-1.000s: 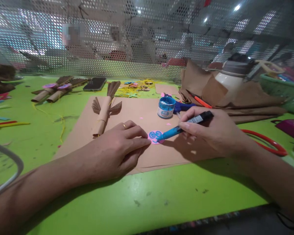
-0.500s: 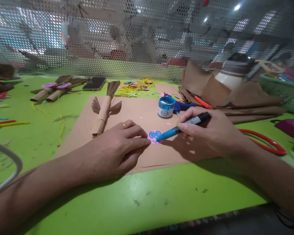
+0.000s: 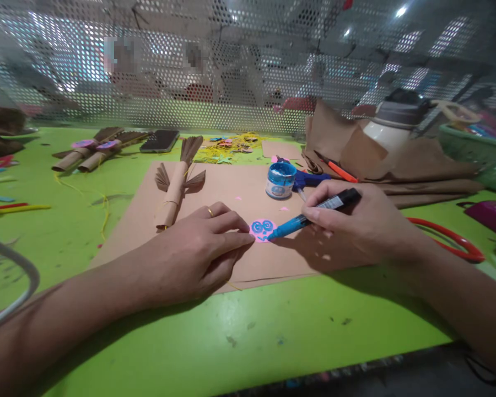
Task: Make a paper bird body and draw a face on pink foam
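A small pink paper disc [image 3: 257, 234] with blue spiral eyes and short blue marks lies on a sheet of brown kraft paper [image 3: 227, 193]. My left hand [image 3: 206, 248] rests on the kraft paper, its fingertips pinning the disc's left edge. In my right hand [image 3: 347, 218] is a blue marker pen [image 3: 291, 225] with a black end, gripped like a writing pen. The marker's tip touches the disc's lower right part. Behind the disc stands an uncapped jar of blue paint [image 3: 280, 181]. Left of it lies a rolled brown paper figure [image 3: 174, 196] with pleated wings and tail.
Two similar paper figures [image 3: 95, 149] and a phone [image 3: 159, 141] lie at the back left. Yellow shreds [image 3: 240, 144] are beyond the sheet. Blue scissors [image 3: 312, 179], crumpled brown paper [image 3: 421, 165], a bottle [image 3: 391, 124] and a green basket [image 3: 479, 157] occupy the right. A perforated metal screen [image 3: 231, 82] borders the back.
The marker tip has shifted slightly right and down on the disc, and my right hand with it. The blue mouth mark looks longer. My left hand stays put.
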A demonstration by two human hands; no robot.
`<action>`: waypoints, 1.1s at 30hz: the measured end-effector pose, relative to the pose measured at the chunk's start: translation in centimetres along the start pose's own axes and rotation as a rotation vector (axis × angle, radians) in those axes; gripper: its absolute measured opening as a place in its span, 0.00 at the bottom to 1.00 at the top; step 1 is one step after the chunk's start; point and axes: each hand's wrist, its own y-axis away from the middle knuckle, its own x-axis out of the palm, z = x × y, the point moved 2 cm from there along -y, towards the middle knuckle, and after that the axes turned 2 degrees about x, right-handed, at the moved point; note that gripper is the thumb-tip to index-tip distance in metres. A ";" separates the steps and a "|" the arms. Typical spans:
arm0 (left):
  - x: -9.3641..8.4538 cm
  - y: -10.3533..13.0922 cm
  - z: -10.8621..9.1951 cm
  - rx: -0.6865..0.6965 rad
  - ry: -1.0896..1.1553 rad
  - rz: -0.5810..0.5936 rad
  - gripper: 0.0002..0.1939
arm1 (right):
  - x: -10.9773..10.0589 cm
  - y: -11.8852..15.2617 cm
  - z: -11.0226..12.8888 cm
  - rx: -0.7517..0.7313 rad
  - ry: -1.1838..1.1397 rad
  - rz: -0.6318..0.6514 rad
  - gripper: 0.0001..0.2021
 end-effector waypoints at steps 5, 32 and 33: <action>0.0 0.0 0.0 -0.003 -0.003 0.007 0.14 | -0.1 0.1 0.2 -0.007 0.028 -0.010 0.07; -0.2 0.0 -0.2 -0.016 0.008 0.013 0.14 | -0.1 0.0 0.3 -0.034 0.027 -0.038 0.07; -0.2 0.0 -0.1 -0.015 0.007 0.014 0.14 | -0.1 0.0 0.3 -0.031 0.007 -0.045 0.07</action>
